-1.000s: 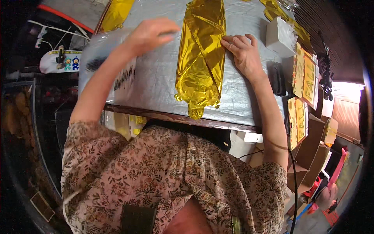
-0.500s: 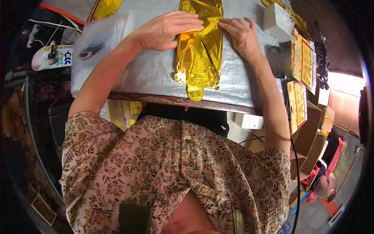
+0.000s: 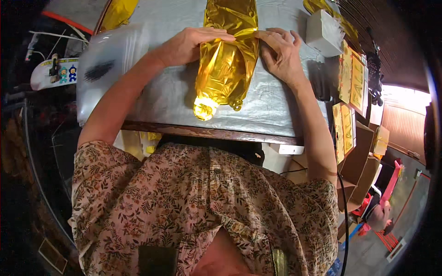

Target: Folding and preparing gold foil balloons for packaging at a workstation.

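A gold foil piece (image 3: 226,73), probably a deflated balloon, lies lengthwise on the table in front of me. Across its upper left side my left hand (image 3: 195,44) lies with fingers stretched and close together, the tips near its middle; the thumb is mostly hidden. My right hand (image 3: 282,53) touches the right edge with its bent fingertips, thumb apart. Between the hands the foil is creased and drawn in, and below them it bulges. Its near end shows a shiny rounded tip and a small crumpled tab, just short of the table's front edge.
Clear plastic bags (image 3: 108,69) lie beside my left forearm. More gold foil (image 3: 119,14) is at the far left. A white box (image 3: 323,33) stands at the right, near a dark object (image 3: 321,80) and yellow cartons (image 3: 351,87). Cardboard boxes (image 3: 361,152) stand lower right, by a black cable (image 3: 344,216).
The foil has bunched up and bulged, and its near end has shifted left, its long tab no longer pointing straight at me. Both hands stay at its sides. The whole view has shifted slightly.
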{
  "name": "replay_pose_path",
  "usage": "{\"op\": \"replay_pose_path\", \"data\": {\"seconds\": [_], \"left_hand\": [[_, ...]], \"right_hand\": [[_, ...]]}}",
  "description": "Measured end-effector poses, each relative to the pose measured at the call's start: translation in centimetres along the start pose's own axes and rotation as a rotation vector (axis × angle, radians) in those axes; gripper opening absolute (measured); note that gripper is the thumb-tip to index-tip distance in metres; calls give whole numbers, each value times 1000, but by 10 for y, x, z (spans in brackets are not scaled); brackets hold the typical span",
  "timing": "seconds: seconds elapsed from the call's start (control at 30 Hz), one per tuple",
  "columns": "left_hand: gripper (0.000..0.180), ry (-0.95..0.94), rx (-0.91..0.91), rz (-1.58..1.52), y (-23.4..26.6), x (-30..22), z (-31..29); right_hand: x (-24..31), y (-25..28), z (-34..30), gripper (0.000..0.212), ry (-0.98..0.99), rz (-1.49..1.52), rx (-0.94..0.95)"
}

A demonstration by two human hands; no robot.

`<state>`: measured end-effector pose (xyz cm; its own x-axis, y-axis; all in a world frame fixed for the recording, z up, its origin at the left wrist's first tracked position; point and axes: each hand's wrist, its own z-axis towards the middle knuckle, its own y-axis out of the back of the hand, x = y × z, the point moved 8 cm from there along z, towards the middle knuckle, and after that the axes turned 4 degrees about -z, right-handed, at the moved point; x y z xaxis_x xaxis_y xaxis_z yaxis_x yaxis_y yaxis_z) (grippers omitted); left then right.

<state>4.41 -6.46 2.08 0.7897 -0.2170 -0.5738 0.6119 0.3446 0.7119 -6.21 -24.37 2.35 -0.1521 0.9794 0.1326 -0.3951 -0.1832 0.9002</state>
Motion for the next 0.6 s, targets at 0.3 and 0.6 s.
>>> {"op": "replay_pose_path", "data": {"seconds": [0.3,0.6], "left_hand": [[39,676,-135,-478,5,60,-22],[77,778,-99,-468,2,76,-13]], "right_hand": [[3,-6,2,19,-74,55,-62],[-5,-8,-1,9,-176,277,-242]]}}
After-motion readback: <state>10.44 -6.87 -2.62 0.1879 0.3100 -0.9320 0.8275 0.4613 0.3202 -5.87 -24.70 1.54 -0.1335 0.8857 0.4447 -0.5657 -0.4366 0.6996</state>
